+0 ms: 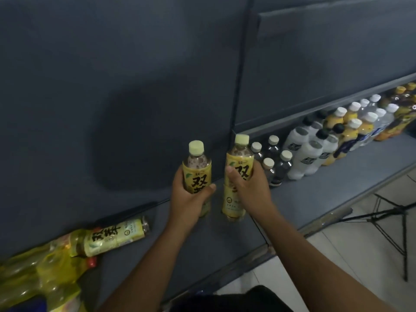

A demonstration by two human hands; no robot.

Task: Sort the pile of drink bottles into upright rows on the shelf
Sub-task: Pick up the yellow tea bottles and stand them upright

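Left bottle [196, 174]: yellow label, upright, clamped in the left hand [188, 199], fingers curled round the lower label, thumb pressed on its right side. Right bottle [238, 176]: same kind, upright just beside it with a small gap, base down at the shelf [315, 194]. The right hand [249, 190] grips its middle, thumb on the label front, fingers wrapped behind. Sorted rows [315, 145] stand close on the right. The pile [45, 266] lies far left, with one lying bottle [114, 235] at its edge.
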